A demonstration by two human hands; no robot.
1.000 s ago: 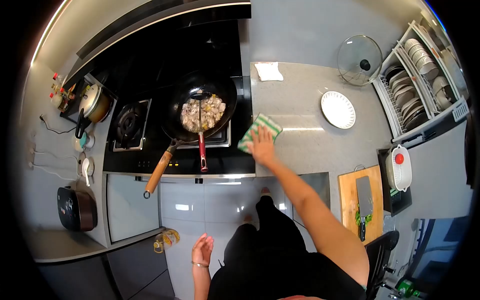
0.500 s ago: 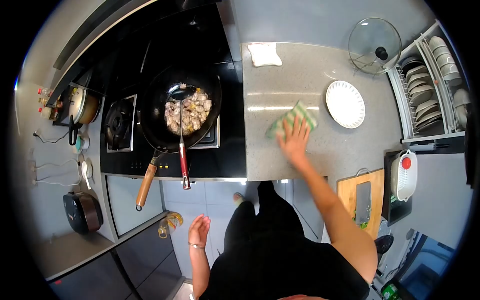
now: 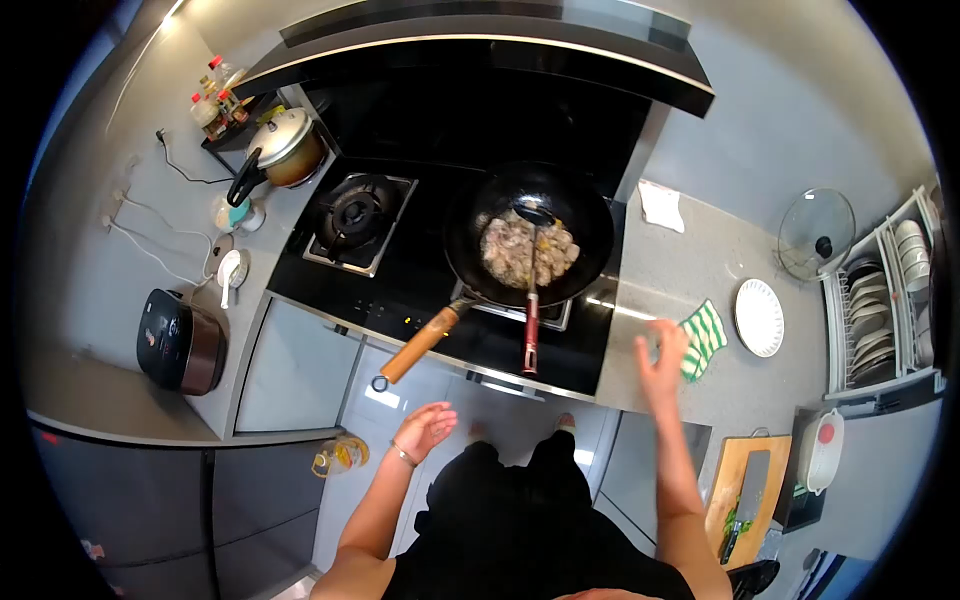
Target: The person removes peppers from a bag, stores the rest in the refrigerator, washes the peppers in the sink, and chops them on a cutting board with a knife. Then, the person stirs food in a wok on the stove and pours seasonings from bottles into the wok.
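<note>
My right hand [image 3: 662, 368] is raised near the counter's front edge with fingers apart and nothing in it. Just to its right, a green-and-white striped cloth [image 3: 704, 340] lies on the counter. My left hand [image 3: 425, 430] hangs in front of the stove, below the wooden handle of the black wok [image 3: 585, 260]; its fingers are stretched out loosely and it holds nothing. Chunks of meat [image 3: 515, 252] lie in the wok. A spatula with a red handle [image 3: 531, 335] leans in it, its dark head among the meat. Neither hand touches the wok or spatula.
A white fluted plate [image 3: 759, 318] sits right of the cloth. Beyond are a glass lid [image 3: 808, 222] and a dish rack [image 3: 900, 370]. A knife [image 3: 745, 500] rests on the cutting board [image 3: 720, 490]. Left stand a pressure cooker [image 3: 290, 155] and a rice cooker [image 3: 180, 343].
My right hand has let go of the striped cloth and lifted off it towards the stove. My view has swung left, and my left hand has come forward nearer the wok handle.
</note>
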